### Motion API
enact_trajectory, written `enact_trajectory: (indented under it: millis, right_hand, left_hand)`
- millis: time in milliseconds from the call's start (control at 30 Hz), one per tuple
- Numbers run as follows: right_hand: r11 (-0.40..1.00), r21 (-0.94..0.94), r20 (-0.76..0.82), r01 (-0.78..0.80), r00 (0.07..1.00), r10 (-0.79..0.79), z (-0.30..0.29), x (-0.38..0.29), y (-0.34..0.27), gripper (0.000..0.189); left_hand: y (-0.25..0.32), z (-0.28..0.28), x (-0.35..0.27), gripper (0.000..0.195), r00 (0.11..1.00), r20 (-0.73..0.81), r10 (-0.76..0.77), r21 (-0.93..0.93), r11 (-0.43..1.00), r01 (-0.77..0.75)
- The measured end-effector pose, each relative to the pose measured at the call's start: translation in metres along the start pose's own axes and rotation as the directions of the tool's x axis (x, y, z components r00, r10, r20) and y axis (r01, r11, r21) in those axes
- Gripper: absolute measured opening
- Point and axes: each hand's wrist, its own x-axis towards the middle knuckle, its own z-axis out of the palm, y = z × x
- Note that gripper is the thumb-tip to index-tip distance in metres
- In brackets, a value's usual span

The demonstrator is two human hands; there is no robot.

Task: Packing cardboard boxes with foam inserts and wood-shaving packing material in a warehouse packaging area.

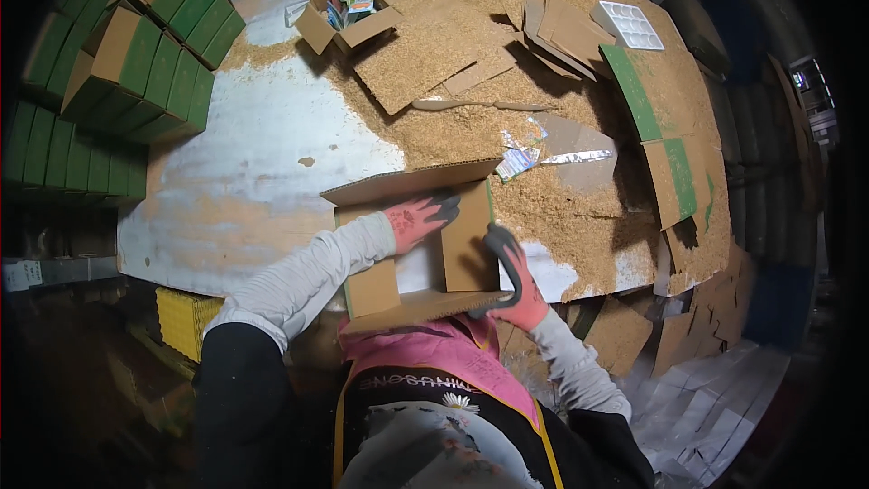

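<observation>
An open cardboard box (pixel 470 234) with green edges rests at the table's near edge, against the pink apron (pixel 434 353). Its far flap stands raised, and through the gap between two inner flaps a pale surface shows. My left hand (pixel 415 223), in a red and grey work glove, reaches inside with the palm down and fingers extended near the far wall. Around the near right corner of the box curves my right hand (pixel 521 288), gloved alike. Its fingers are on the right edge and its thumb is by the near flap.
Wood shavings (pixel 448 132) cover much of the table (pixel 271 142). Green cartons (pixel 153 75) are stacked at left. A carton (pixel 360 30) holding printed packets, loose cardboard sheets (pixel 567 30), printed cards (pixel 521 159) and a white compartment tray (pixel 628 26) lie farther back.
</observation>
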Motion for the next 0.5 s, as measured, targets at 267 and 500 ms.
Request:
enact_trajectory:
  millis: [267, 500]
  right_hand:
    - [0.873, 0.009, -0.408, -0.488, 0.795, 0.449, 0.045, 0.021, 0.033, 0.103]
    - [0.764, 0.454, -0.090, -0.458, 0.830, 0.551, 0.030, 0.023, 0.048, 0.080]
  left_hand:
    - [-0.002, -0.115, -0.071, 0.051, 0.497, -0.415, -0.762, -0.757, 0.592, 0.276]
    - [0.016, 0.012, -0.130, 0.092, 0.658, -0.171, -0.734, -0.977, 0.215, -0.014]
